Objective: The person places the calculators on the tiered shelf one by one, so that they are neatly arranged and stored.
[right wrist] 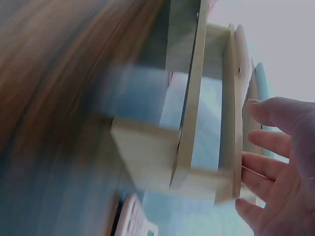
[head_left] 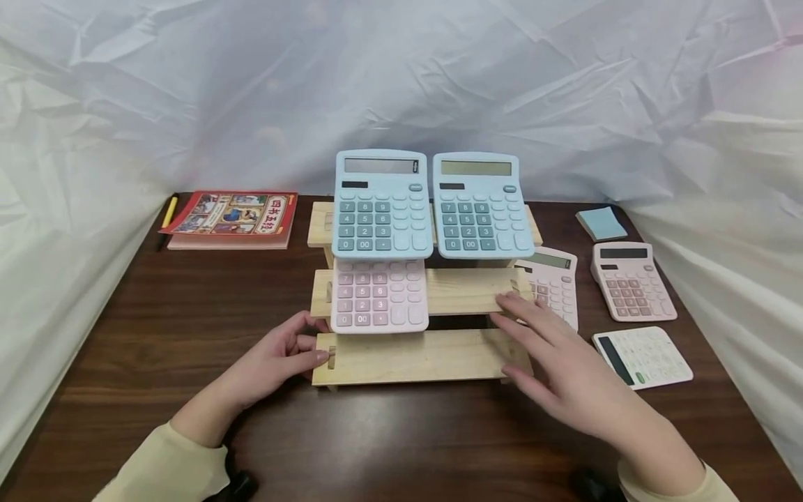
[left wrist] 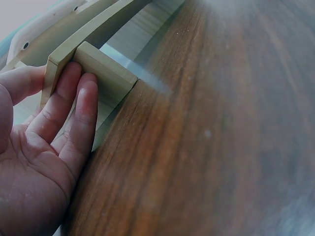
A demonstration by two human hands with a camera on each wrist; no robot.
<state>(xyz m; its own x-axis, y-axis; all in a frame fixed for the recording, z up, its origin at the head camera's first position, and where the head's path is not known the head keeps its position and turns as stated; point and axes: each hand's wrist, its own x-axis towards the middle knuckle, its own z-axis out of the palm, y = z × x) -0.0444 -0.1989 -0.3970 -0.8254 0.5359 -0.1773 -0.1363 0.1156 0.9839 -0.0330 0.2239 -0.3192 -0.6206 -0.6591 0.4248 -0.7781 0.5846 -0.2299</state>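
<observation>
A three-step light wooden rack (head_left: 439,359) stands on the dark table. Two blue calculators (head_left: 384,209) lean side by side on its top step, and a pink calculator (head_left: 379,296) rests on the left of the middle step. My left hand (head_left: 276,359) pinches the left end of the lowest board, thumb on the upper face and fingers beneath, as the left wrist view shows. Over the rack's right end is my right hand (head_left: 564,369), its fingers spread and fairly straight. In the right wrist view those fingertips lie at the board edges; firm contact cannot be told.
Right of the rack lie a partly hidden pink calculator (head_left: 555,282), another pink one (head_left: 633,282), a white calculator (head_left: 643,355) and a blue sticky-note pad (head_left: 602,224). At the back left are a red picture book (head_left: 235,216) and a yellow pen (head_left: 168,213). White sheeting (head_left: 401,84) encloses the table.
</observation>
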